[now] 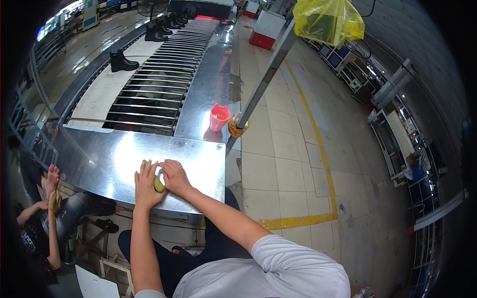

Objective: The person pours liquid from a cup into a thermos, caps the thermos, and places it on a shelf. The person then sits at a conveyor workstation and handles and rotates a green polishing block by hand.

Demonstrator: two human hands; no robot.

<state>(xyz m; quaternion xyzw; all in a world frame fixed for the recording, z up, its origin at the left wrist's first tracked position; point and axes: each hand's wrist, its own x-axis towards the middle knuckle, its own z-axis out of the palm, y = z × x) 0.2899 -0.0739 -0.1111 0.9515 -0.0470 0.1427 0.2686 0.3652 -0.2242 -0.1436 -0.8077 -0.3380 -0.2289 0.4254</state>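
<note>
On the shiny metal table, my left hand [148, 187] wraps over a long green fruit [159, 185]. One rounded end of the fruit shows beside the thumb, and a bit of green shows near the fingertips; the rest is covered. Close on the right is my right hand [175, 178], its fingers bent and its fingertips against the upper side of the left hand, next to the fruit. Whatever those bent fingers pinch is hidden. The metal table [94, 161] reflects bright light around both hands.
A pink cup [219, 118] stands on the metal ledge beside a roller conveyor [149, 94]. Black boots [122, 61] sit along the conveyor. A metal post [268, 74] with a yellow bag [330, 22] rises at right. At lower left, a seated person [37, 233] holds another green fruit [53, 201].
</note>
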